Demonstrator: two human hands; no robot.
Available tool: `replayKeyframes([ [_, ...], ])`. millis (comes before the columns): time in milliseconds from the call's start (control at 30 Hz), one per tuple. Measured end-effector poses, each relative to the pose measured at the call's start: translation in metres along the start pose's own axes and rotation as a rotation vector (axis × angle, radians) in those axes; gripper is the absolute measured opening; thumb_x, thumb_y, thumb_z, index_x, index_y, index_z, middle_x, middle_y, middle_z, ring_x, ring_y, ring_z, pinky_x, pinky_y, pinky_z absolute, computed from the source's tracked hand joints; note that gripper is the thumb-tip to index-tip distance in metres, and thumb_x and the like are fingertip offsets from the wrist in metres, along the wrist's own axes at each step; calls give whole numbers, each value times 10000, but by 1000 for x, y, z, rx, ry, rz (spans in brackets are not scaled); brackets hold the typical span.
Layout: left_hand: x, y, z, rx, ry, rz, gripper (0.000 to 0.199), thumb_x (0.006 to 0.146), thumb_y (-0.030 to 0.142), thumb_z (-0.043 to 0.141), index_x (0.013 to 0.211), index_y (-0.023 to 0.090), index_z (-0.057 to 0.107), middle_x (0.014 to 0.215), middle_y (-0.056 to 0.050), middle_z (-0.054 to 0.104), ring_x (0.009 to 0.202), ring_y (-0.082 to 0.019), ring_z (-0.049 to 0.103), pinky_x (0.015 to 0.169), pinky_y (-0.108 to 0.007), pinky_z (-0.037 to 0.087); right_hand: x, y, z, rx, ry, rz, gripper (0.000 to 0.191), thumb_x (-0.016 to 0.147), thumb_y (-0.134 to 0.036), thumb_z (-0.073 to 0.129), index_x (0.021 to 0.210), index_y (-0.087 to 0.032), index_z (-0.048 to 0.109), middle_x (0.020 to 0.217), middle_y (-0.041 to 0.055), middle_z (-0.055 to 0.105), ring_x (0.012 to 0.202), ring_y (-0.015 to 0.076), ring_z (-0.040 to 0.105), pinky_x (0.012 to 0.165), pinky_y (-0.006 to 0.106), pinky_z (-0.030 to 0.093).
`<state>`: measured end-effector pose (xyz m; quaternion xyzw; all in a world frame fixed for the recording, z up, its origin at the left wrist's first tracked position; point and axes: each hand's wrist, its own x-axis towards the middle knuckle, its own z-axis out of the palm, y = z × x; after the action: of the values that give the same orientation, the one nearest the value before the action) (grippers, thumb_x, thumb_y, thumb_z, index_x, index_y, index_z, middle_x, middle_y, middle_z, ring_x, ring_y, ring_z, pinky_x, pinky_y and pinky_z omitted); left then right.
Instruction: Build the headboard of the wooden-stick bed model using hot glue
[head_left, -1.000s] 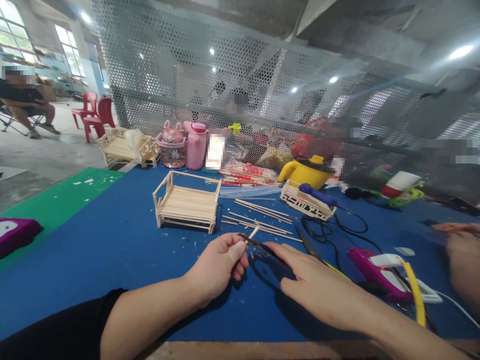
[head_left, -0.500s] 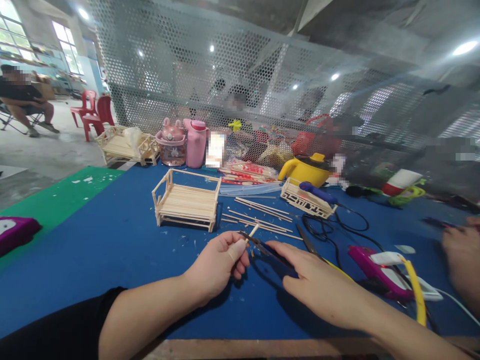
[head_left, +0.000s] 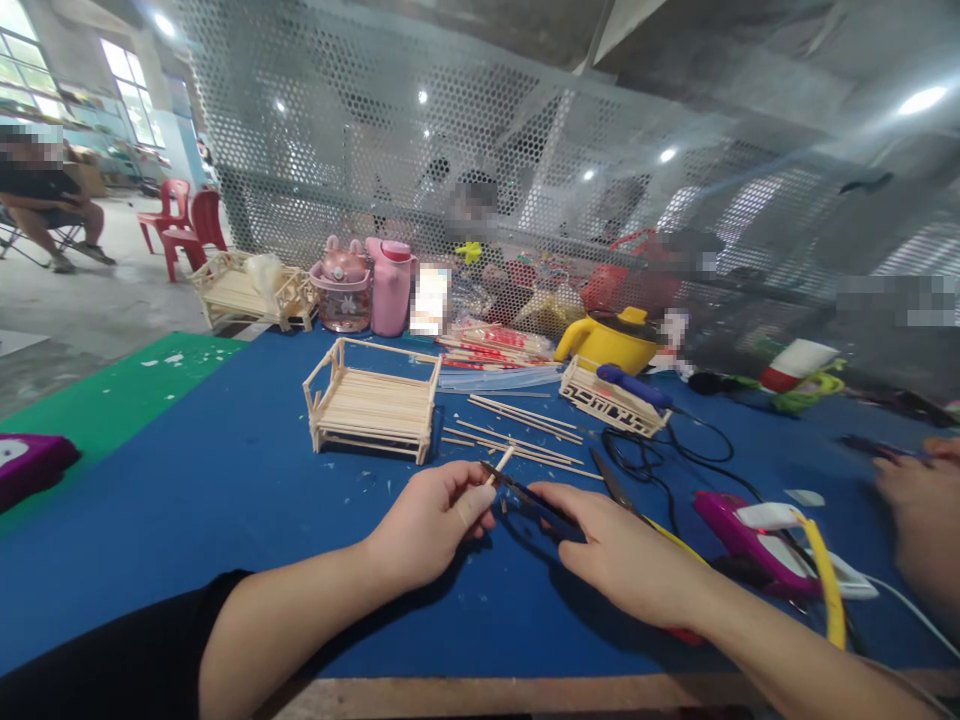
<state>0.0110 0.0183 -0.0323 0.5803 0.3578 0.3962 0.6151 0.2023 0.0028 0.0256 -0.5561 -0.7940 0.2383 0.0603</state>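
Note:
My left hand [head_left: 442,515] pinches a short wooden stick [head_left: 504,462] between thumb and fingers, its pale end pointing up and away. Across the stick lie the blades of dark-handled scissors [head_left: 517,487]. My right hand [head_left: 630,555] is wrapped around their handles, which it partly hides. Just beyond my hands, several thin wooden sticks [head_left: 525,447] are spread on the blue tabletop [head_left: 247,480]. A small bench-like frame of wooden sticks [head_left: 373,400] stands upright beyond my left hand.
A glue gun [head_left: 634,386] rests on a small stick-built piece [head_left: 604,400], its cable looping rightwards. A purple-and-white power strip [head_left: 750,545] lies right of my right hand. Behind are a yellow pot [head_left: 611,340], pink bottle [head_left: 388,290] and mesh screen [head_left: 337,150]. Another person's hand [head_left: 915,490] is at far right.
My right hand and the scissors have shifted slightly left, toward my left hand. The stick stays in my left hand, between the blades.

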Motion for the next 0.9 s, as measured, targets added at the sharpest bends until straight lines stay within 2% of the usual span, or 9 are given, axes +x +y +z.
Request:
replayKeyframes([
  [167, 0, 0, 0, 94, 27, 62, 234, 870, 308, 463, 722, 152, 556, 616, 21, 537, 567, -83, 484, 592, -203, 408, 1, 1, 8, -56, 20, 87, 477, 834, -347, 471, 1284, -194, 509, 1305, 102, 557, 1201, 279, 496, 1002, 427, 365],
  [300, -3, 5, 0, 105, 59, 101, 228, 871, 295, 452, 732, 158, 570, 626, 24, 539, 577, -85, 490, 595, -194, 410, 3, 3, 18, -84, 166, 2, 382, 842, -266, 451, 1211, -206, 526, 1248, 94, 586, 1140, 245, 536, 957, 386, 396],
  [400, -5, 6, 2, 115, 68, 132, 229, 867, 289, 457, 707, 165, 563, 623, 28, 537, 581, -87, 494, 594, -190, 409, 5, 9, 22, -150, 241, -85, 386, 779, -170, 477, 1163, -173, 522, 1170, 110, 612, 1075, 245, 559, 907, 371, 412],
  [567, -7, -2, 4, 190, 72, 93, 272, 875, 313, 432, 669, 173, 544, 626, 17, 561, 600, -104, 525, 625, -212, 415, 10, 17, 23, -224, 161, -113, 285, 721, -100, 456, 977, -180, 551, 953, 83, 656, 894, 233, 604, 764, 329, 427],
  [733, -6, -2, 3, 328, 97, 36, 322, 885, 342, 397, 636, 182, 524, 596, 13, 553, 578, -117, 520, 601, -228, 398, 11, 11, 21, -248, 127, -65, 247, 712, -97, 454, 909, -189, 570, 880, 67, 669, 823, 214, 615, 702, 288, 410],
  [900, -2, 3, 1, 431, 104, 48, 336, 887, 339, 375, 610, 192, 496, 560, 23, 514, 542, -116, 487, 558, -227, 366, 10, 5, 17, -113, 90, -39, 212, 760, -140, 457, 886, -202, 615, 857, 52, 690, 826, 198, 622, 708, 265, 409],
])
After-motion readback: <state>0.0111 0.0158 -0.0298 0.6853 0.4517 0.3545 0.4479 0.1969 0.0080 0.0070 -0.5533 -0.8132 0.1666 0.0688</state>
